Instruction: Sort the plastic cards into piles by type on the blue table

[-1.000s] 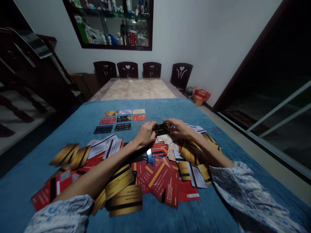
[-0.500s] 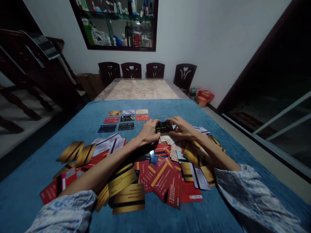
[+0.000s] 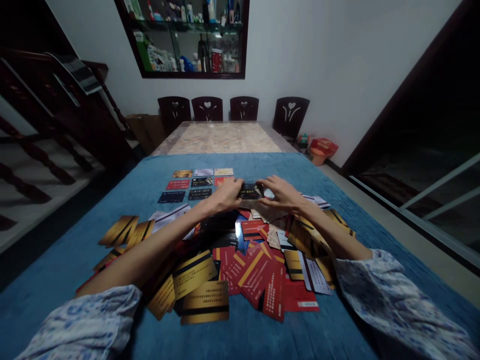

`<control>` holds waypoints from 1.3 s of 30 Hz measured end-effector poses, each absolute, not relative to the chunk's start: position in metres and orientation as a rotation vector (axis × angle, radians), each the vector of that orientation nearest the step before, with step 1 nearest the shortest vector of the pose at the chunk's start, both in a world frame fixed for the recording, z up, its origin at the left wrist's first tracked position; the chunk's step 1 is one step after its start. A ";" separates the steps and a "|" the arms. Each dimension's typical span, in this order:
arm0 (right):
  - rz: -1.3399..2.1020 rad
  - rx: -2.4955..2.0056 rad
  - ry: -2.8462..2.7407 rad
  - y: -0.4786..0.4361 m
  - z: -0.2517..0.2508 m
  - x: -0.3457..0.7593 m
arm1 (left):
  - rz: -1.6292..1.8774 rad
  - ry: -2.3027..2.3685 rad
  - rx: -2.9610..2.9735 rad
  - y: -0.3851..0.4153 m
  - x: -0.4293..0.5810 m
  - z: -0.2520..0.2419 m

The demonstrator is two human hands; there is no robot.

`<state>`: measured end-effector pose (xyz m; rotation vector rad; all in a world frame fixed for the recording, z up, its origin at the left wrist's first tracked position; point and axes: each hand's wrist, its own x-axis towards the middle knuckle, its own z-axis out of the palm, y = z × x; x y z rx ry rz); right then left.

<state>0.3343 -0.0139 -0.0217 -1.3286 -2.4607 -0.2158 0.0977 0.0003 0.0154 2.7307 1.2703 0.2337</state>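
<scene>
A black card (image 3: 249, 191) with yellow lettering is held up between my two hands above the far edge of a loose pile. My left hand (image 3: 227, 194) pinches its left end, and my right hand (image 3: 279, 194) grips the right end. Below them lie many overlapping cards, among them red cards (image 3: 258, 277), gold cards (image 3: 205, 302) and a lilac card (image 3: 316, 276). Beyond my left forearm, several cards lie in rows, including a dark blue card (image 3: 171, 197), a black card (image 3: 201, 182) and a red card (image 3: 177, 185); my left hand partly covers the rows' right end.
A blue cloth (image 3: 123, 200) covers the near part of the table, with bare marbled tabletop (image 3: 228, 136) beyond. Dark chairs (image 3: 243, 108) stand at the far side. An orange bin (image 3: 318, 156) is on the floor at right.
My left hand has moved slightly up and toward the rows, now overlapping the red card at their right end. The black card stays between both hands. The whole view has shifted slightly.
</scene>
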 end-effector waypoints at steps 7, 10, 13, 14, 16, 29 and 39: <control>-0.241 -1.318 -2.517 -0.007 -0.002 0.308 | 0.167 1.320 2.811 0.002 0.073 0.028; -0.213 -1.328 -2.544 -0.001 0.002 0.295 | 0.119 1.353 2.840 0.005 0.063 0.029; -0.191 -1.332 -2.583 0.007 0.005 0.283 | 0.091 1.419 2.859 0.010 0.053 0.028; -0.186 -1.332 -2.597 0.010 0.006 0.279 | 0.087 1.440 2.862 0.013 0.050 0.027; -0.174 -1.342 -2.622 0.015 0.009 0.270 | 0.091 1.473 2.862 0.018 0.042 0.026; -0.076 -1.466 -2.682 0.055 0.017 0.209 | 0.031 1.613 2.784 0.060 -0.005 0.019; -0.049 -1.505 -2.709 0.082 0.009 0.182 | -0.076 1.720 2.719 0.088 -0.026 0.007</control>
